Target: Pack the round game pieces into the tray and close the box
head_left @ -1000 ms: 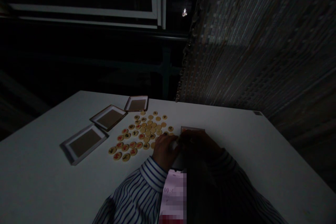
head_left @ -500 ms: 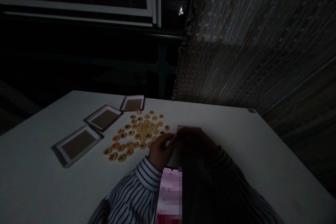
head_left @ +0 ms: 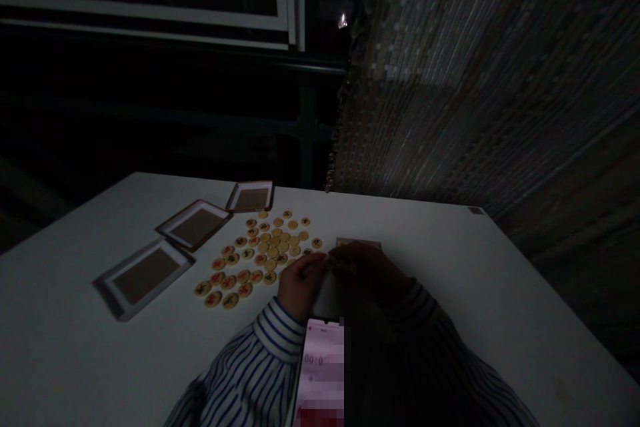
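My left hand [head_left: 300, 285] and my right hand [head_left: 371, 272] meet over the white table, fingertips pinched together and touching or nearly so. Something small and pale may sit between them, but it is too dark to make out. A flat box or tray [head_left: 373, 242] shows just beyond my right hand, mostly covered by it. Left of my hands lie loose Chinese chess pieces [head_left: 261, 259], round wooden discs; some bear red or black characters and others look blank. The nearest pieces are partly hidden behind my left hand.
Three shallow framed trays, a near one [head_left: 120, 305], a middle one [head_left: 173, 240] and a far one [head_left: 251, 185], stand along the left. A lit phone [head_left: 320, 340] is by my left forearm. A bead curtain [head_left: 425, 113] hangs beyond the white table [head_left: 450, 233].
My left hand has shifted slightly left, its fingers drawn closer together at the right hand's fingertips. The whole view has slid a little; the pieces and trays stay in place.
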`<state>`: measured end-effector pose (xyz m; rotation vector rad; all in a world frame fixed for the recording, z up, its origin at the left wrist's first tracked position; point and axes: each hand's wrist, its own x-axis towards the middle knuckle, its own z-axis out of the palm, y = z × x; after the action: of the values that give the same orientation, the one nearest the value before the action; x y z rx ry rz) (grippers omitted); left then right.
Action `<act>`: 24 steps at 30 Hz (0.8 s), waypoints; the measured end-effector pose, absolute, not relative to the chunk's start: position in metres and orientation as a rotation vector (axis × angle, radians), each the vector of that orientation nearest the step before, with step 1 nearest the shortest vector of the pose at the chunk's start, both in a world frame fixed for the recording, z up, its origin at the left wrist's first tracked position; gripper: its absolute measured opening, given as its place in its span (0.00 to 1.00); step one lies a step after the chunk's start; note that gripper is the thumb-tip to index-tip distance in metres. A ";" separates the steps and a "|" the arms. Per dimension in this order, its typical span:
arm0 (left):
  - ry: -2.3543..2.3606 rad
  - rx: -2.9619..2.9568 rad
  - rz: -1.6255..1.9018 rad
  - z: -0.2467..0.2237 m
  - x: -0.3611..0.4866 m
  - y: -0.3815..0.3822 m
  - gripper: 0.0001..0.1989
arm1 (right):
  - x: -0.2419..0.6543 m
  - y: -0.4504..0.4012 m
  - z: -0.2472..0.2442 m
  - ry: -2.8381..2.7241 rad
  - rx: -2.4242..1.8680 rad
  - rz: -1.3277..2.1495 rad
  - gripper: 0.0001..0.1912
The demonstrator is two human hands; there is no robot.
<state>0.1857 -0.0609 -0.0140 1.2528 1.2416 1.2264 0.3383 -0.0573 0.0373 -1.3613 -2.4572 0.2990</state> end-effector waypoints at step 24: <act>1.296 1.398 1.233 -0.021 0.181 -0.060 0.13 | 0.347 -0.060 0.054 -2.545 -1.495 0.283 0.09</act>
<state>0.1811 -0.0602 -0.0211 1.3982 1.2956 1.2333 0.3472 -0.0604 0.0544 -1.4952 -2.5448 0.2831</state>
